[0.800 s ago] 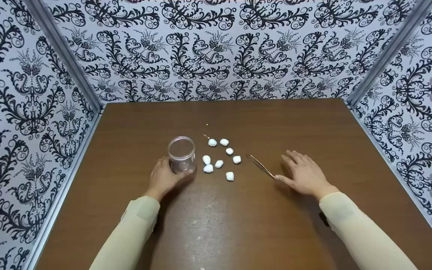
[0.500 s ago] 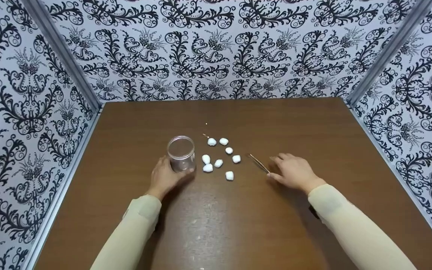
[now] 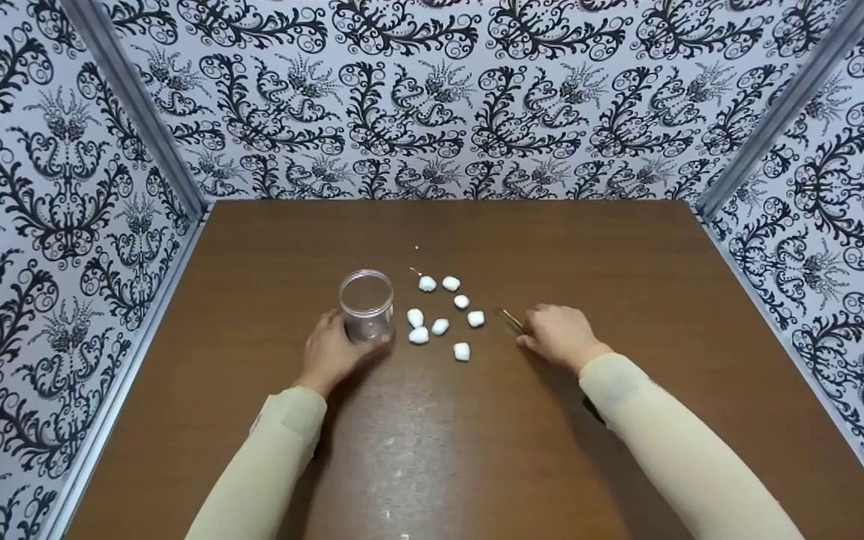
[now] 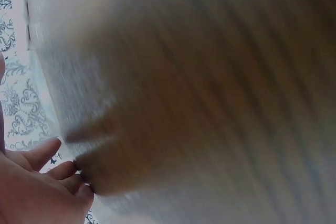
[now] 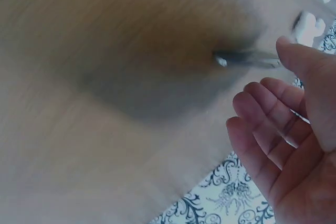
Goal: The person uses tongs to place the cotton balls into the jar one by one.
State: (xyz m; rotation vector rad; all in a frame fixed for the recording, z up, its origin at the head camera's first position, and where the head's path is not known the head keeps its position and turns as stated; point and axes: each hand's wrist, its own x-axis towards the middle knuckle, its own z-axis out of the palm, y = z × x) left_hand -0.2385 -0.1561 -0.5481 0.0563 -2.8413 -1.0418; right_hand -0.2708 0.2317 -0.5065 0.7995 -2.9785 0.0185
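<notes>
A clear, lidless jar (image 3: 367, 292) stands upright on the brown table, left of the middle. My left hand (image 3: 333, 352) holds it low down, thumb at the near side and fingers round the left. In the left wrist view, that hand (image 4: 44, 187) shows at the lower left edge. Slim metal tweezers (image 3: 508, 319) lie right of several white cotton balls (image 3: 462, 352). My right hand (image 3: 561, 335) is over their near end, hiding it. In the right wrist view, the thumb overlaps the tweezers (image 5: 247, 58), while loosely bent fingers (image 5: 252, 111) stay apart from them.
Patterned walls (image 3: 432, 97) enclose the table (image 3: 417, 442) at the back and both sides. Beyond the cotton balls are a tiny thin sliver (image 3: 415, 271) and a small light speck (image 3: 416, 247); both are too small to identify.
My right hand has moved left from beside the tweezers' near end to over them, its fingers bending more. The left hand, jar and cotton balls have stayed in place.
</notes>
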